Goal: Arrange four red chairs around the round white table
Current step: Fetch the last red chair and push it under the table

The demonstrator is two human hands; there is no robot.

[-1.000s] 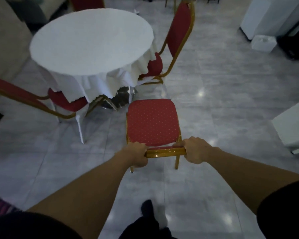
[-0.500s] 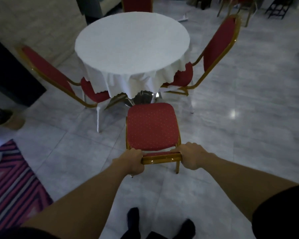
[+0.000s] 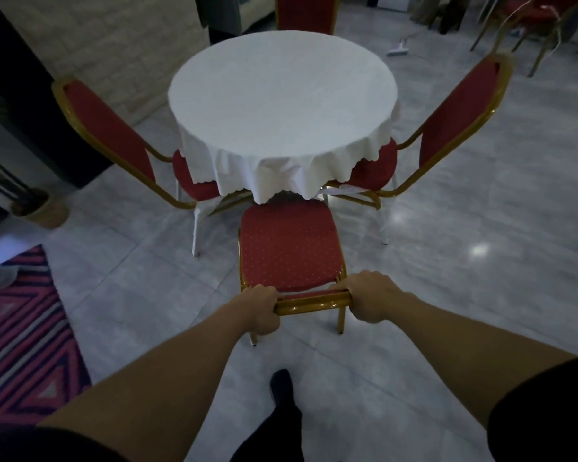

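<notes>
Round white table [image 3: 281, 105] centre; chair at 9 o'clock [image 3: 114, 138], chair at 12 [image 3: 306, 11], chair at 3 [image 3: 454, 118] tucked in. Left hand [image 3: 261, 308], right hand [image 3: 372, 296] clamped on gold top rail of fourth chair [image 3: 289, 248] at 6 o'clock, seat front just at cloth hem. Step: placing last chair. Next: likely straight push toward 12, seat under cloth, then let go.

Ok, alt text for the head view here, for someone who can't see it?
Left hand and right hand grip the top rail of a red chair facing the round white table. Three more red chairs sit around it: left, right, far.
</notes>
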